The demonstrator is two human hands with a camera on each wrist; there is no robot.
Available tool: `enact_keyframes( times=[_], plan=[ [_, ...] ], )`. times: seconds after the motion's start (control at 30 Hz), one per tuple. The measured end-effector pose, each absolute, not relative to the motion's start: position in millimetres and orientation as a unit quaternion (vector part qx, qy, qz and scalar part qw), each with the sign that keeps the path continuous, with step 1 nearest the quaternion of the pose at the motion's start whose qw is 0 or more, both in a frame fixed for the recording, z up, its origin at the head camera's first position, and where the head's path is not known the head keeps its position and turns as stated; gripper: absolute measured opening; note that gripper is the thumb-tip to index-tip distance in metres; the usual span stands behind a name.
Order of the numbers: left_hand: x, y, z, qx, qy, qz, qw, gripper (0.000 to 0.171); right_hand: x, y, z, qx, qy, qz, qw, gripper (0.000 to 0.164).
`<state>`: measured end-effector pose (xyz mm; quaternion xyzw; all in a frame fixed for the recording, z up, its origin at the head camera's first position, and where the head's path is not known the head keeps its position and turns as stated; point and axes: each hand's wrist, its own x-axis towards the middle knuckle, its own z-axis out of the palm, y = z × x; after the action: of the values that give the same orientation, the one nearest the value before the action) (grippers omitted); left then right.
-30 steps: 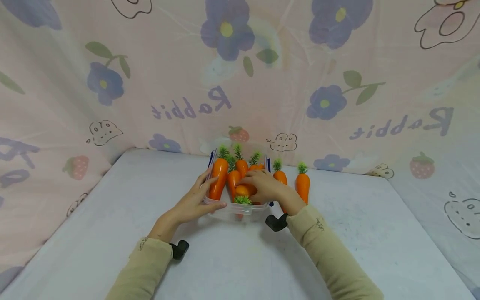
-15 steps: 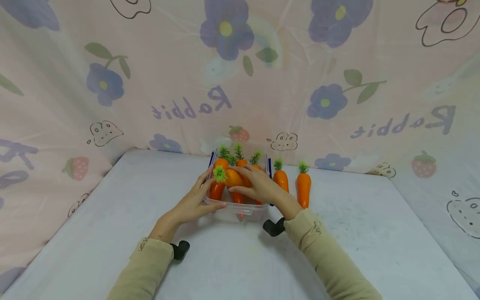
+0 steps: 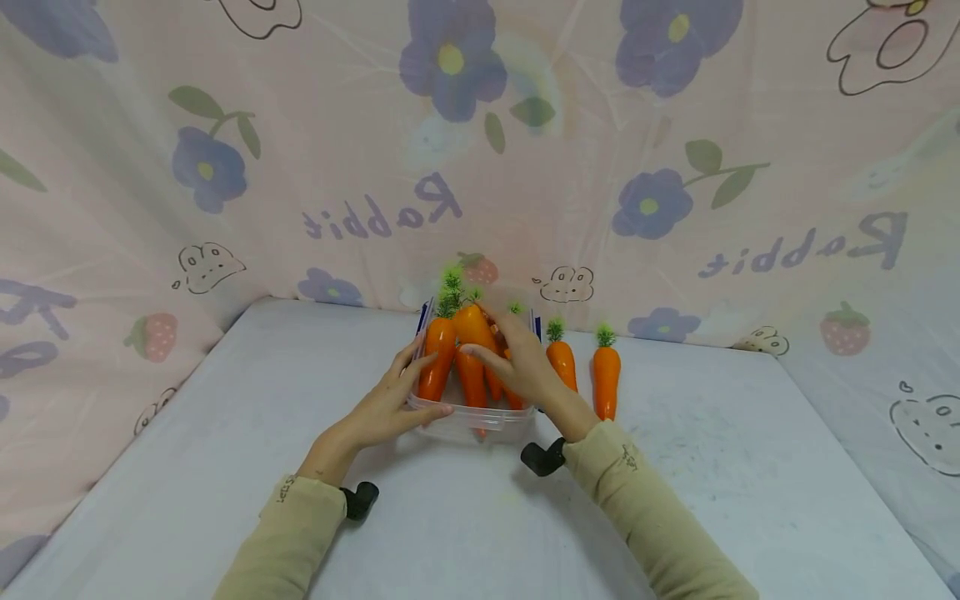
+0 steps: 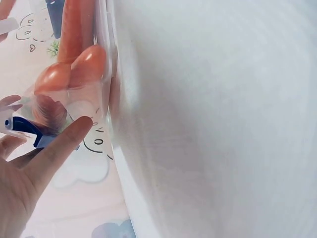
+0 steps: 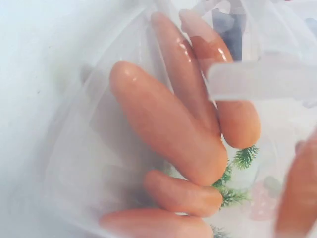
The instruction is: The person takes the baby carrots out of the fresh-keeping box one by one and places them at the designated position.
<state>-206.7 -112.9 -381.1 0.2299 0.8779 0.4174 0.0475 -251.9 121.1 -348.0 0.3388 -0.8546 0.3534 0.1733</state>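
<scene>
A clear plastic box point(image 3: 480, 423) holds several glossy toy carrots point(image 3: 437, 367) with green leafy tops. My left hand point(image 3: 381, 410) rests against its left side, fingers over the rim and thumb extended along the front edge. In the left wrist view that hand point(image 4: 25, 186) lies beside a dark blue latch point(image 4: 29, 130). Above the box's contents, my right hand point(image 3: 528, 367) holds another toy carrot point(image 3: 470, 320), thumb on the near side and leaves toward the wall. In the right wrist view, several toy carrots point(image 5: 168, 124) show through the plastic; how the fingers grip is hidden there.
Two more toy carrots, one point(image 3: 561, 362) near the box and one point(image 3: 607, 377) farther right, lie on the white table point(image 3: 712, 450). A cloth printed with flowers and rabbits point(image 3: 525, 192) hangs behind the table. Black wrist mounts point(image 3: 544, 457) stick out under the sleeves.
My right hand has lifted and turned the toy carrot, whose leaves swung from the near side through the left to the far side. My left hand has stayed at the box.
</scene>
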Motion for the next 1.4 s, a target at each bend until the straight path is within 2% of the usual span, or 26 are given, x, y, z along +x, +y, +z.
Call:
enact_keyframes(
  times=[0.1,0.37,0.6,0.83,1.07,1.4],
  plan=[
    [-206.8,-113.0,-381.3,0.228,0.878,0.418,0.05,0.088,-251.8,120.1,-347.2,0.336,-0.844,0.365,0.202,0.061],
    [-207.0,-112.9,-381.4,0.229,0.879,0.416,0.046,0.089,-252.5,119.6,-346.3,0.332,-0.829,0.39,0.223,0.054],
    [-207.2,-112.5,-382.0,0.233,0.878,0.415,0.041,0.087,-252.0,123.8,-343.7,0.317,-0.811,0.412,0.269,0.046],
    [-207.4,-112.5,-381.6,0.231,0.876,0.421,0.038,0.087,-249.6,133.8,-345.0,0.294,-0.824,0.409,0.258,0.048],
    [-207.8,-111.5,-382.7,0.24,0.875,0.419,0.032,0.088,-248.0,145.3,-350.8,0.248,-0.83,0.413,0.281,0.041],
    [-209.2,-110.9,-383.8,0.238,0.874,0.423,0.033,0.088,-245.0,166.5,-357.6,0.194,-0.836,0.435,0.273,0.042]
  ],
)
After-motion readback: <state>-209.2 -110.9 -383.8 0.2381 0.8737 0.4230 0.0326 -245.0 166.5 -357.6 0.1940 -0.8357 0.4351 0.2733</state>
